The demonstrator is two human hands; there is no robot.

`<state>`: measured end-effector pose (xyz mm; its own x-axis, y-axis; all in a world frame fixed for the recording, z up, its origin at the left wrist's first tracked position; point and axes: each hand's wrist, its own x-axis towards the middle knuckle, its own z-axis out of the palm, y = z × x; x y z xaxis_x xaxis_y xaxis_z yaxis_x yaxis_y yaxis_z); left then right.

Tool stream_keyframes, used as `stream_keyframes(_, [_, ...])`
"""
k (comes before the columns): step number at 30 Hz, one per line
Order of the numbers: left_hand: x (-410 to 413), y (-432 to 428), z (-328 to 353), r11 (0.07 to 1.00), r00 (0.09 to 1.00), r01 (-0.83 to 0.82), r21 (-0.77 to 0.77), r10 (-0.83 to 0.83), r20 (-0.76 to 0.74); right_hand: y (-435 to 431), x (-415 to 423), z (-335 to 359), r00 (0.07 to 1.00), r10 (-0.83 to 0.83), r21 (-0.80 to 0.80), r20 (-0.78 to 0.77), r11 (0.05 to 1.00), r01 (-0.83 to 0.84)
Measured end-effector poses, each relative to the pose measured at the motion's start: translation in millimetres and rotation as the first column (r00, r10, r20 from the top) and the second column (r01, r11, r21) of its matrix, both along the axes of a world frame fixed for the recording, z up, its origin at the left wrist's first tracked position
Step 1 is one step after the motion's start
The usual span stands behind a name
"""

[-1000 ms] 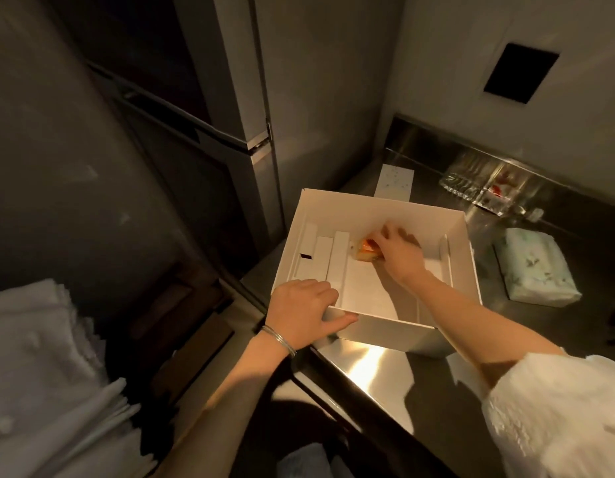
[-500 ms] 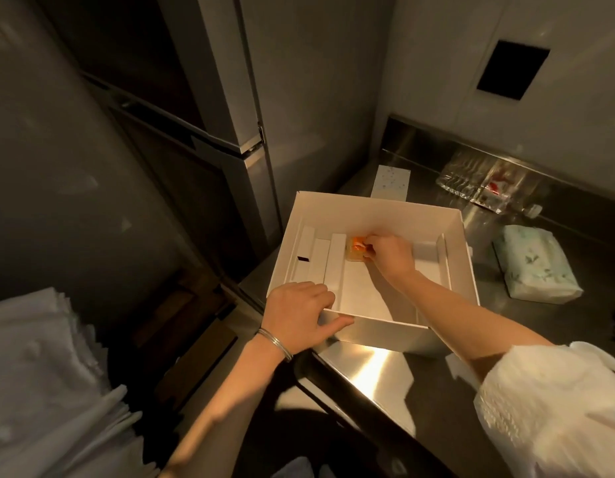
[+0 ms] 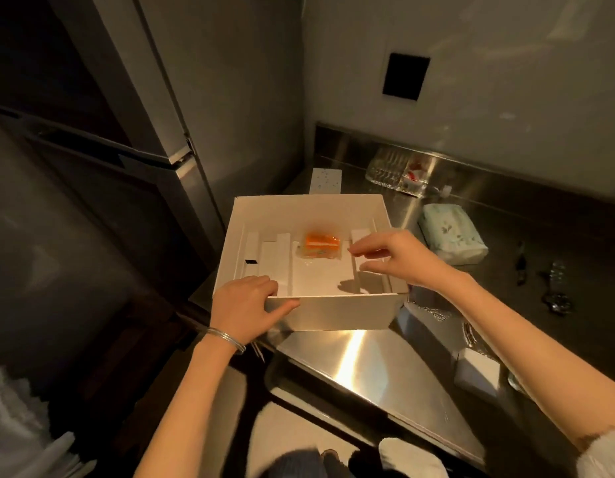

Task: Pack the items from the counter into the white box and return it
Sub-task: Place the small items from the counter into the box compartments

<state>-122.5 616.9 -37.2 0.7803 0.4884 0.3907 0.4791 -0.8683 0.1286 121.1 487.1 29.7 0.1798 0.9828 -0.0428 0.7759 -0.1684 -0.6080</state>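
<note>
Steadying the white box (image 3: 333, 313) at the near left end of the steel counter (image 3: 354, 367), the left hand (image 3: 244, 305) is seen with its fingers hooked over the near-left corner of the rim and its thumb laid along the near wall. The hold is judged to keep the light carton from sliding off the edge. An orange packet (image 3: 321, 244) is laid flat on the box floor toward the far wall, between cardboard inserts (image 3: 274, 262). The right hand (image 3: 395, 257) is held above the right side of the box, with fingers loosely spread and nothing carried.

Further items are left on the counter: a pale tissue pack (image 3: 452, 238) to the right of the box, a clear plastic tray (image 3: 399, 174) against the far backsplash, a white card (image 3: 325, 181) behind the box, crinkled foil (image 3: 428, 307) by its near-right corner, a small white block (image 3: 477, 374) nearer, and dark small objects (image 3: 554, 294) too dim to be identified. Only the box's right wall is judged to stand between the free hand and the tissue pack.
</note>
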Motion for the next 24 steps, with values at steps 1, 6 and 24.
stream_keyframes(1, [0,0,0,1.0,1.0,0.001,0.004,-0.001,0.001,-19,2,5,0.999,-0.035,0.008,-0.001,0.999,0.035])
stream_keyframes(6, [3,-1,-2,1.0,1.0,0.013,0.0,-0.013,-0.005,-103,11,2,0.972,-0.236,0.045,-0.017,0.971,0.236])
stream_keyframes(24, [6,-11,-5,1.0,1.0,-0.005,-0.023,0.006,0.004,-194,11,-99,0.897,-0.33,-0.378,0.293,0.822,0.426])
